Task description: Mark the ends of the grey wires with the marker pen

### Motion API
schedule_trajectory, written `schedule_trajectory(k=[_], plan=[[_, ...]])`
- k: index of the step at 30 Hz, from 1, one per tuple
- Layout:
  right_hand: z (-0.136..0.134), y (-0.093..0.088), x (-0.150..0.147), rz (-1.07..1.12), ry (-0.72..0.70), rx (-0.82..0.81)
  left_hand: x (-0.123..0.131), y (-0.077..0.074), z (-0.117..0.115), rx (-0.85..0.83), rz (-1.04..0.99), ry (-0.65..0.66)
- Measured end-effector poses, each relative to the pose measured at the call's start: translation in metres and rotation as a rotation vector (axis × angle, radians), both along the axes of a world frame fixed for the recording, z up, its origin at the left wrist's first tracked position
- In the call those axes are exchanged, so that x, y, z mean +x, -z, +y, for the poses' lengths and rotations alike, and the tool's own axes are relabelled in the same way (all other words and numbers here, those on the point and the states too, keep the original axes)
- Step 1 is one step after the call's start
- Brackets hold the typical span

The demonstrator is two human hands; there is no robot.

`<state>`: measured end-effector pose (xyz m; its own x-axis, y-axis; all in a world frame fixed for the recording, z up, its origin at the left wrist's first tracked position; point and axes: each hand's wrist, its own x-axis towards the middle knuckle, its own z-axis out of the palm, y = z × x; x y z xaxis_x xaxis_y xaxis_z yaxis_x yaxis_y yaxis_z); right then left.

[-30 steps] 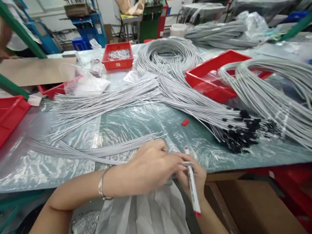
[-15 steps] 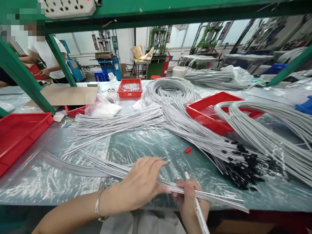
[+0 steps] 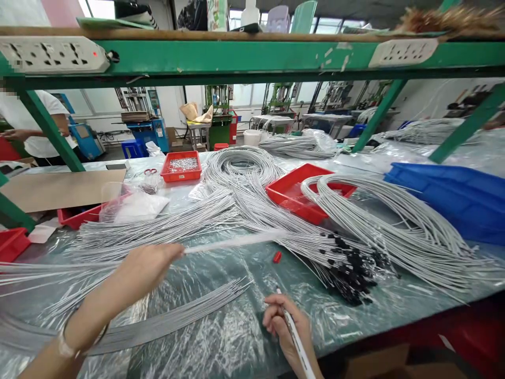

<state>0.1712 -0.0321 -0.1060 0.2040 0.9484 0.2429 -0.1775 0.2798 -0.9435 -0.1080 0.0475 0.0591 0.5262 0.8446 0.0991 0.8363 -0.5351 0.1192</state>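
The bunch of wires (image 3: pixel 236 241) hangs over the plastic-covered table (image 3: pixel 232 342), clamped in the closed fingers of the left hand (image 3: pixel 148 268). A moment ago both hands were on a bunch together; now they are well apart, so the right hand (image 3: pixel 290 323) has only a marker (image 3: pixel 295 337) in its curled fingers (the red cap (image 3: pixel 277 257) lies loose beyond it). Another bunch (image 3: pixel 177 316) lies nearer the person; a pile of wires (image 3: pixel 158 223) lies farther back.

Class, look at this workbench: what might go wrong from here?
The marker in the right hand looks uncapped; it might mark the plastic sheet.
The small red piece lies loose and might get knocked away.
The blurred pale length in the left hand appears to reach the cable pile and might snag.
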Motion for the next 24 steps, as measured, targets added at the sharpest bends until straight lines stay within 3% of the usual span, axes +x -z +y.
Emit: schedule_trajectory(k=[3,6,10,14,19,24], plan=[[0.0,0.001,0.0,-0.013,0.028,-0.025,-0.01,0.006,0.059,0.096,0.07,-0.161],[-0.003,0.002,-0.001,-0.013,0.05,-0.076,-0.013,0.026,0.112,0.141,0.048,-0.271],[-0.009,0.006,-0.002,-0.027,0.132,-0.094,-0.001,0.059,0.144,0.146,-0.016,-0.264],[-0.012,0.008,0.001,-0.108,0.147,-0.018,0.017,0.074,0.123,0.055,-0.037,-0.168],[-0.015,0.008,0.003,-0.106,0.176,-0.009,0.023,0.076,0.047,-0.37,0.063,0.122],[-0.02,0.01,0.004,-0.053,0.188,-0.018,0.023,0.075,-0.011,-0.516,0.094,0.165]])
